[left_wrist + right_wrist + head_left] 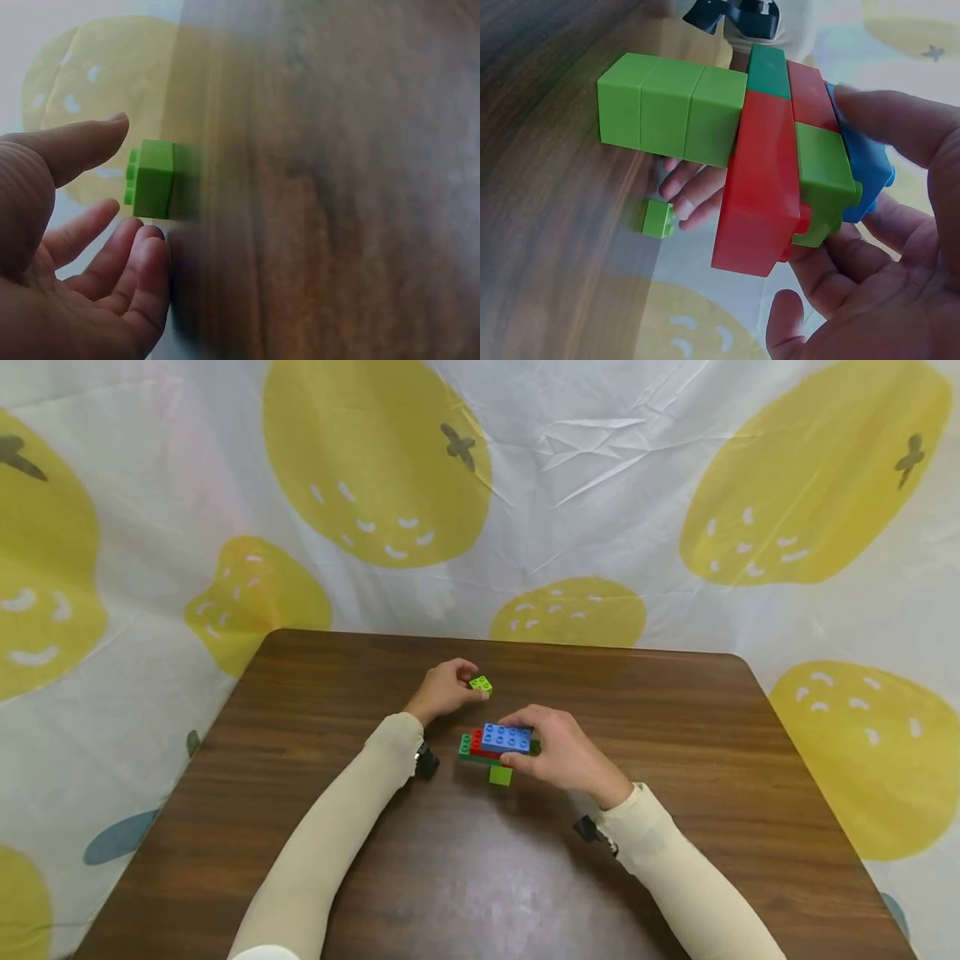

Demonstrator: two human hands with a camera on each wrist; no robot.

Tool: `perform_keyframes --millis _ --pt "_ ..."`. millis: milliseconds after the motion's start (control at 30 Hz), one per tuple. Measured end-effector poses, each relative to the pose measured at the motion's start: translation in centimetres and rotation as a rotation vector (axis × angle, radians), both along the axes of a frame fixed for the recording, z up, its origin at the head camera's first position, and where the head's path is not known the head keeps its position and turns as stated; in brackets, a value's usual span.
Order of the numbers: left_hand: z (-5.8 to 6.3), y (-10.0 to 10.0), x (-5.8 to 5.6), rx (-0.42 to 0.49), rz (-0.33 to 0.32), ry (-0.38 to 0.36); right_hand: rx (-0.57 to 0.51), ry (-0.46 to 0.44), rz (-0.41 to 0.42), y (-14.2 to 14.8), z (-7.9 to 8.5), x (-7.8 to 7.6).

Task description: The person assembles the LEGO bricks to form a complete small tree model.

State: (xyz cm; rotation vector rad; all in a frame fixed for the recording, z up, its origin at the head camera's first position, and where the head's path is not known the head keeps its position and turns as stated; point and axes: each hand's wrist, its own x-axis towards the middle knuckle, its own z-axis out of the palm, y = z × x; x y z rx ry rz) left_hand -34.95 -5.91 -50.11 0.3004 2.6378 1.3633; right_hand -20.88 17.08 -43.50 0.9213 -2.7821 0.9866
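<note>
In the head view my left hand (444, 689) reaches around a small lime-green toy brick (481, 685) on the table. The left wrist view has that brick (154, 180) between thumb and fingers, which are spread apart with gaps to it. My right hand (558, 747) grips a stack of toy bricks by its blue top brick (504, 739), thumb on one side and fingers on the other. Beneath the blue one, the right wrist view shows red (757, 187), lime-green and dark green bricks (769, 71). A column of lime-green bricks (664, 109) extends down from them.
The brown wooden table (675, 827) has rounded far corners. Behind and beside it hangs a white cloth (585, 518) with yellow fruit prints. Both forearms wear cream sleeves (330, 827), and a black wrist camera (427, 762) sits on the left wrist.
</note>
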Motion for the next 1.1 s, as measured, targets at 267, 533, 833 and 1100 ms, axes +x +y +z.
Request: perform_keyframes --millis 267,533,833,1100 --pt "-0.6 0.5 -0.6 -0.064 -0.05 0.02 -0.065 -0.024 0.011 1.3 -0.7 0.0" --pt "-0.9 0.2 -1.0 -0.114 -0.077 0.033 -0.086 -0.042 0.03 1.8 -1.4 0.0" --pt "0.6 -0.4 0.6 -0.07 -0.119 0.036 -0.099 -0.057 0.018 2.0 -1.2 0.3" --pt "3.3 -0.6 3.1 -0.037 -0.188 0.063 -0.126 -0.059 0.017 2.4 -1.3 0.5"
